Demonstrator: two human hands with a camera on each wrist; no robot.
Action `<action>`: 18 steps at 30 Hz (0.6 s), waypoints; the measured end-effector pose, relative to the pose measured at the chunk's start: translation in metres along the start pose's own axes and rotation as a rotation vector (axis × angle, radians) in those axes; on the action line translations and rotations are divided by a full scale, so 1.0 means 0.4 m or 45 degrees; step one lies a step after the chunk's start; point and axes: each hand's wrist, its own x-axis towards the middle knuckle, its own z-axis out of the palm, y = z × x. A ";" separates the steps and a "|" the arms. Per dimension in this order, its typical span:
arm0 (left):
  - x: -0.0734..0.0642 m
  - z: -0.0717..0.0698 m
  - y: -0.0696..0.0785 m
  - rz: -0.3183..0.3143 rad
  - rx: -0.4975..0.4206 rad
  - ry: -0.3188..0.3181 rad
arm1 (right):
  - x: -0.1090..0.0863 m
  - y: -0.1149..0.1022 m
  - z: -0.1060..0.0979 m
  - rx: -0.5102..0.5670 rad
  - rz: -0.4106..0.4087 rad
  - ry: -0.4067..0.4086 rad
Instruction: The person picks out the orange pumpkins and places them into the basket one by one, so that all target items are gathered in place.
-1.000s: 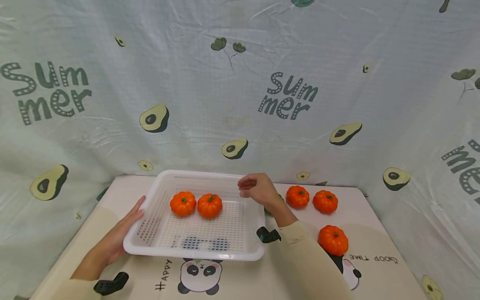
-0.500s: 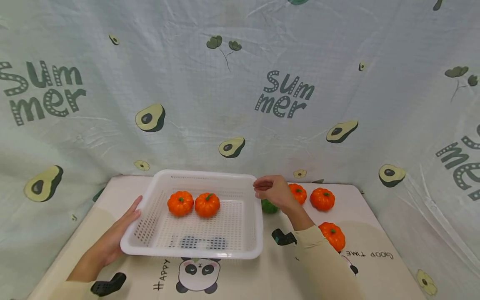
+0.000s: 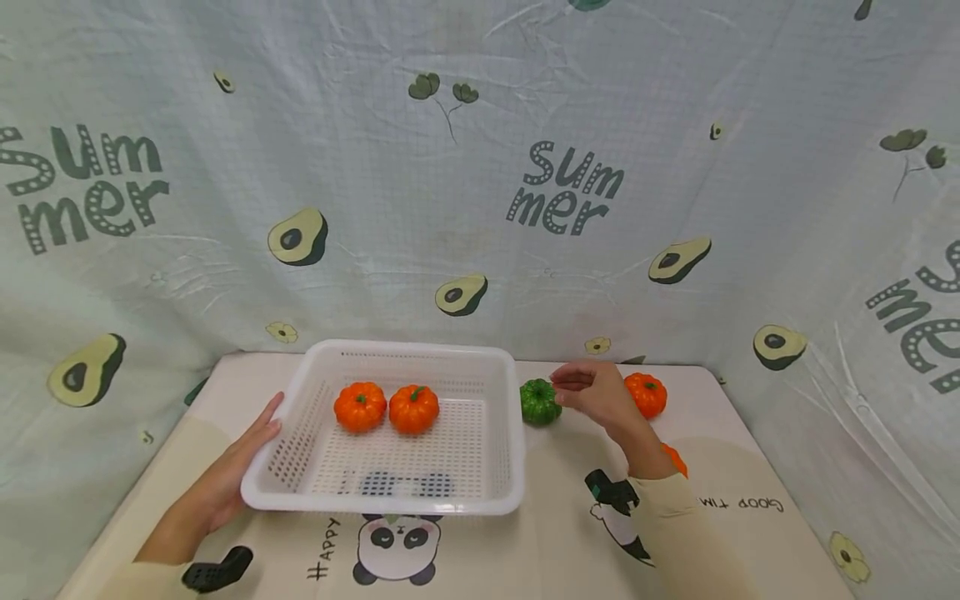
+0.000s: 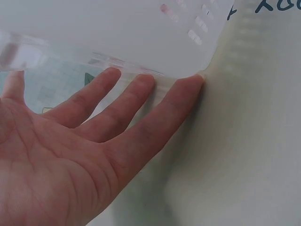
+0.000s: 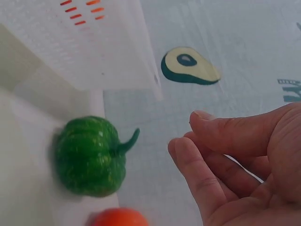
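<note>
A white plastic basket (image 3: 420, 505) with perforated sides stands on the table and holds two small orange pumpkins (image 3: 361, 407). At its left side is my left hand (image 3: 231, 483); in the left wrist view the straight fingertips (image 4: 141, 84) touch the basket's wall. My right hand (image 3: 602, 398) hovers right of the basket, fingers loosely bent and holding nothing. Nearest to it is a small green pumpkin (image 3: 539, 403), just outside the basket's right wall. The right wrist view shows the green pumpkin (image 5: 91, 157) with its curved stem, apart from the fingers.
One orange pumpkin (image 3: 647, 395) sits at the back right. Another orange pumpkin (image 3: 676, 458) is mostly behind the right forearm. In the right wrist view, an orange top (image 5: 120, 218) shows beside the green pumpkin. A printed curtain (image 3: 375, 208) closes off the back.
My right hand has moved right, from over the basket to past the green pumpkin, uncovering it and covering an orange one. My left hand stays at the basket.
</note>
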 end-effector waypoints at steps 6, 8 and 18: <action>0.003 0.000 -0.001 0.001 0.000 -0.003 | -0.041 0.026 -0.044 -0.021 0.061 0.012; 0.004 0.000 -0.001 0.003 -0.001 -0.003 | -0.056 0.033 -0.059 -0.058 0.100 0.039; 0.003 -0.003 -0.004 -0.001 -0.006 -0.002 | -0.125 0.079 -0.136 -0.124 0.140 0.101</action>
